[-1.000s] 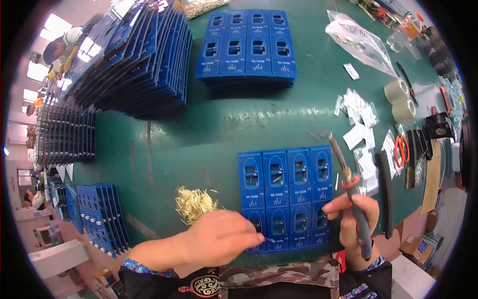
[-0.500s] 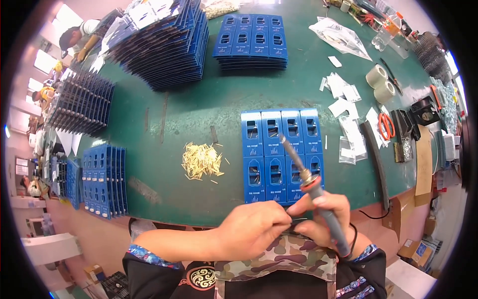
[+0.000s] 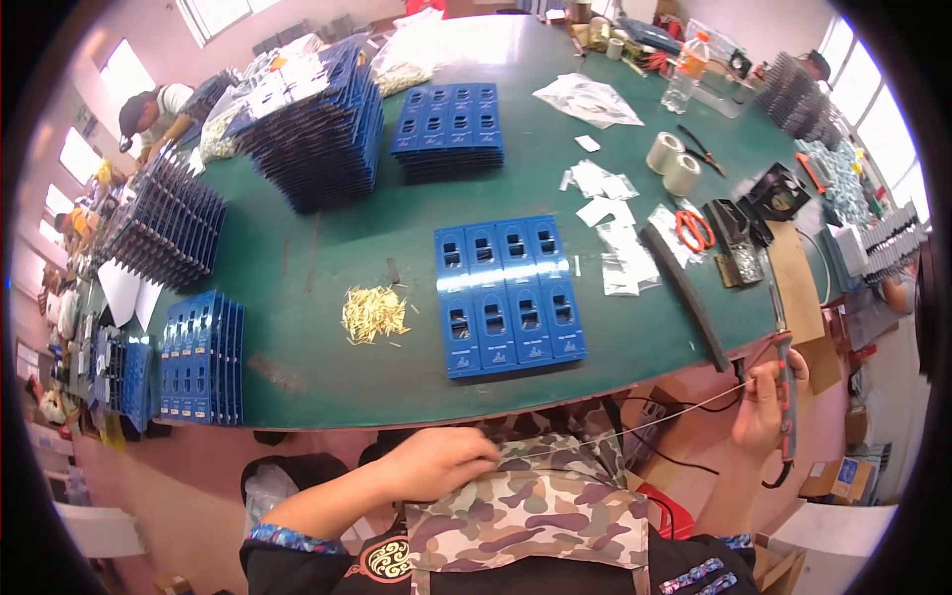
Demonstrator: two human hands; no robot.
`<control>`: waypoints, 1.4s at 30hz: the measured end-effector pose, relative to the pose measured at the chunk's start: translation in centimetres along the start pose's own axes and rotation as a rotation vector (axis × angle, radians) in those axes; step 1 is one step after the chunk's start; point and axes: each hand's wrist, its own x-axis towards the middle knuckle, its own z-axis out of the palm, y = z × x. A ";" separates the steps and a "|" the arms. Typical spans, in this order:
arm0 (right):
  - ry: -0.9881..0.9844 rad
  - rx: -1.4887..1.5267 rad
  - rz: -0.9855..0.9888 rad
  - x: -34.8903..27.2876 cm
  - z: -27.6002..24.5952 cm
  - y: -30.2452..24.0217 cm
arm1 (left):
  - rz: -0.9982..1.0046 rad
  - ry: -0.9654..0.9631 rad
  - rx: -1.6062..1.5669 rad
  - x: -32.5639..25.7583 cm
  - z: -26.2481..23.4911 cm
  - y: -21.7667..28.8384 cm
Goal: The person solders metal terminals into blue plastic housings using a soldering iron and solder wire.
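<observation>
Head view: our left hand pinches one end of a thin wire (limp, light, best held near its ends), stretched to our right hand, which also clamps the soldering iron beside the table.

Blue card sheets on green table, brass pins, tape rolls, orange scissors.
</observation>
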 end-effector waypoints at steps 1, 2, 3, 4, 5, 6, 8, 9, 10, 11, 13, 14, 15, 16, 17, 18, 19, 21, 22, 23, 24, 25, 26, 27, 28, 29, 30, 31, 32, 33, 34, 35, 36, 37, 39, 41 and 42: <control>0.107 -0.041 0.040 0.0 -2.3 0.0 | -0.019 0.024 -0.012 -0.9 0.5 -1.5; 0.131 -0.047 0.023 0.1 -3.9 0.1 | -0.039 0.046 -0.022 -1.9 1.0 -2.9; 0.125 -0.037 0.065 0.1 -5.4 0.1 | -0.107 0.059 -0.031 -3.0 1.6 -4.1; 0.126 -0.038 0.103 -0.1 -6.9 -0.5 | -0.165 0.064 -0.046 -3.8 2.3 -5.2; -0.009 -0.040 0.088 0.5 -7.9 -0.8 | -0.228 0.054 -0.067 -4.4 2.9 -6.0; 0.019 0.043 0.102 1.1 -8.4 -0.5 | -0.286 0.042 -0.085 -4.3 3.3 -6.5; 0.073 0.152 0.121 2.8 -8.3 1.1 | -0.279 0.029 -0.027 -2.6 4.0 -6.1; 0.097 0.185 0.131 4.1 -7.6 2.2 | -0.244 0.023 -0.013 -1.1 4.5 -5.9; 0.088 0.224 0.116 5.6 -6.7 2.7 | -0.202 0.017 -0.002 0.7 5.0 -5.6; 0.116 0.326 0.170 7.3 -5.4 3.6 | -0.137 0.007 -0.058 2.7 5.9 -5.3; 0.223 0.547 0.294 10.8 -3.4 5.1 | 0.064 -0.075 -0.049 7.3 7.9 -4.9; 0.304 0.674 0.352 12.4 -2.1 6.4 | 0.040 -0.131 -0.053 9.2 8.8 -4.6; 0.313 0.757 0.463 13.6 -0.9 7.1 | 0.036 -0.155 -0.063 10.7 9.5 -5.0; 0.406 0.815 0.499 15.2 -1.5 9.5 | 0.046 -0.192 -0.071 12.0 10.1 -5.3; 0.377 0.877 0.524 16.0 -0.6 10.4 | 0.027 -0.161 -0.021 12.1 10.0 -6.0; 0.431 0.930 0.528 17.1 -0.9 11.7 | 0.024 -0.142 0.027 12.4 10.0 -6.3; 0.455 0.966 0.539 17.7 -0.2 12.3 | 0.003 -0.122 0.030 11.9 9.4 -6.6; 0.520 1.025 0.550 18.9 1.2 13.1 | -0.145 -0.075 0.038 10.7 8.6 -8.0; 0.563 1.046 0.549 19.3 1.9 13.4 | -0.220 -0.041 0.025 10.1 8.1 -8.5; 0.581 1.077 0.538 19.9 2.4 13.6 | -0.262 -0.053 0.019 9.5 7.3 -8.9; 0.582 1.085 0.532 20.2 2.8 13.9 | -0.259 -0.053 0.028 8.9 6.8 -9.1; 0.598 1.069 0.525 20.5 3.1 14.2 | -0.291 -0.039 0.001 8.5 6.4 -9.4; 0.615 1.053 0.517 20.9 3.2 14.4 | -0.322 -0.026 -0.027 8.0 6.1 -9.9; 0.623 1.072 0.541 21.1 3.6 14.6 | -0.291 -0.020 -0.023 7.4 5.9 -11.1; 0.620 1.076 0.540 21.1 4.0 14.8 | -0.291 -0.016 -0.021 6.8 5.8 -12.1; 0.627 1.033 0.593 21.1 4.2 14.9 | -0.272 0.028 0.019 6.4 5.8 -13.0; 0.637 0.988 0.645 20.8 4.1 14.9 | -0.254 0.068 0.058 6.0 5.7 -13.4; 0.582 0.962 0.686 20.6 3.6 14.8 | -0.229 0.118 0.137 5.5 5.7 -13.7; 0.585 0.959 0.682 20.4 2.9 14.5 | -0.226 0.115 0.135 5.2 5.6 -14.0; 0.452 0.824 0.749 20.1 2.2 13.7 | -0.235 0.152 0.187 4.7 5.3 -13.4; 0.312 0.686 0.816 19.8 2.0 12.7 | -0.250 0.195 0.238 4.0 5.0 -13.0; 0.228 0.637 0.810 19.1 1.6 11.8 | -0.253 0.197 0.231 3.3 4.6 -13.0; 0.222 0.628 0.812 18.2 1.3 10.4 | -0.299 0.235 0.178 2.6 4.2 -13.0; 0.161 0.557 0.763 17.2 1.3 9.3 | -0.352 0.276 0.122 1.7 4.0 -13.1; 0.059 0.458 0.660 14.5 1.8 7.2 | -0.361 0.334 0.146 0.0 3.4 -12.4; -0.080 0.422 0.529 10.6 3.3 3.9 | -0.528 0.331 0.098 -2.4 3.0 -12.3; -0.149 0.394 0.538 8.1 4.5 1.8 | -0.549 0.326 0.200 -3.4 2.9 -11.6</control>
